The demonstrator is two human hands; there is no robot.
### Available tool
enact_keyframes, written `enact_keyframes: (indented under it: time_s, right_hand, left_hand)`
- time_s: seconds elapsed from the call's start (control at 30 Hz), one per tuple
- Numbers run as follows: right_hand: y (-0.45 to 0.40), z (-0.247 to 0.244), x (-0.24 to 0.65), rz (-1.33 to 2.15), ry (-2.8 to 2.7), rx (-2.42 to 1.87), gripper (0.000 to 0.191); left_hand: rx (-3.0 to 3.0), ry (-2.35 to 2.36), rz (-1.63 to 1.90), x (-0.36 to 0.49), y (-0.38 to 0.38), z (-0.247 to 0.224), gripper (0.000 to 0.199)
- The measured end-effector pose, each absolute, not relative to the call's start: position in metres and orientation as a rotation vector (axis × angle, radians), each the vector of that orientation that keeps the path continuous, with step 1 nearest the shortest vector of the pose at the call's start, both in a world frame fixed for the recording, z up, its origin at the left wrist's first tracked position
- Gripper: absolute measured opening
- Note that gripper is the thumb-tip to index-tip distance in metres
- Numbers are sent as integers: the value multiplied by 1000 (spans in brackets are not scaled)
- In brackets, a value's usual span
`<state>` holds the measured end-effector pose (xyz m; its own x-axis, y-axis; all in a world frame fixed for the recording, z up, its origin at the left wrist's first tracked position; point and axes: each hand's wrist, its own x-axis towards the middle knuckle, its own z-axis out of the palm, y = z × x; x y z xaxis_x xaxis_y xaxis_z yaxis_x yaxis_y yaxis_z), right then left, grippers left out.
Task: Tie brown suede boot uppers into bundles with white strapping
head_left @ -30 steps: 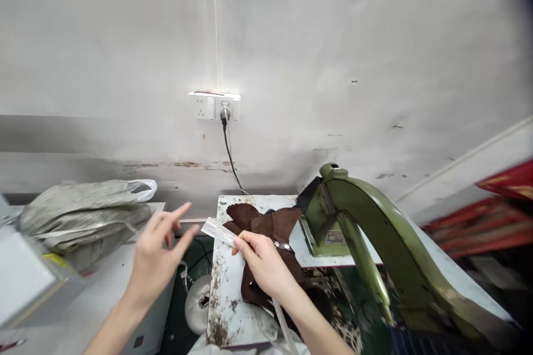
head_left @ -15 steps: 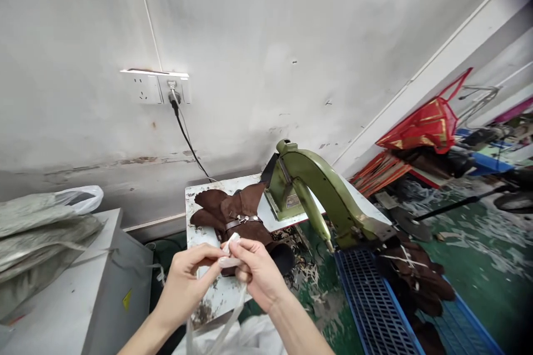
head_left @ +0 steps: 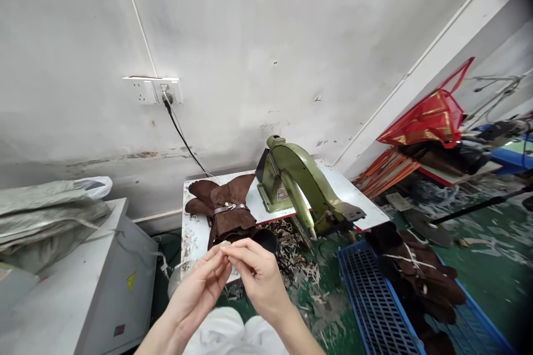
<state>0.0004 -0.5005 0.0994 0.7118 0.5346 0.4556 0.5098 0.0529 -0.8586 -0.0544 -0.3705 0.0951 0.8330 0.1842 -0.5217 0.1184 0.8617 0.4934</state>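
My left hand [head_left: 204, 283] and my right hand [head_left: 256, 272] meet at the fingertips in front of the white table's near edge. Both are closed in a pinch around a small pale piece [head_left: 225, 244], mostly hidden by the fingers; a white strip shows just left of my left hand. Behind them, a dark brown suede bundle [head_left: 233, 221] with a strap and metal buckle lies on the white table [head_left: 192, 236]. Right of the bundle stands a green press machine [head_left: 310, 169], touched by neither hand.
Blue plastic crates [head_left: 377, 299] stand on the floor at the right, with tied brown pieces [head_left: 416, 266] on them. A grey-white cabinet [head_left: 104, 288] bearing folded cloth [head_left: 50, 227] is at the left. Scraps litter the green floor. A red bag [head_left: 433, 119] is far right.
The white strip that trailed below my hands now shows left of my left hand. My fingertips have come closer together, and the view has shifted slightly.
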Motion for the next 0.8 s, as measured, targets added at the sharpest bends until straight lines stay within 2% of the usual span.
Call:
enact_keyframes:
  time_s: [0.07,0.2,0.33,0.47,0.6,0.8]
  right_hand:
    - [-516,101,-3,73,-887,-1623,23]
    - [-539,100,-12,189,-840,-1722,17]
    - [-561,97,-20,248,-775,-1708,9]
    - [-581,95,-28,246,-733,-1731,20]
    - [-596,81,-38,-40,-688,-1761,11]
    - [-622,47,-50,-535,-965,-1787,31]
  left_hand:
    - [615,523,33,-64,-380,89,6]
    - [909,320,41,-79,-394,76,23]
    - [1208,254,82,-84,-410,66,23]
    - [1247,262,108,-83,-429,62,24]
    - [1218,189,117,-85,-451,65,21]
    - [985,257,10,-92,-480,65,26]
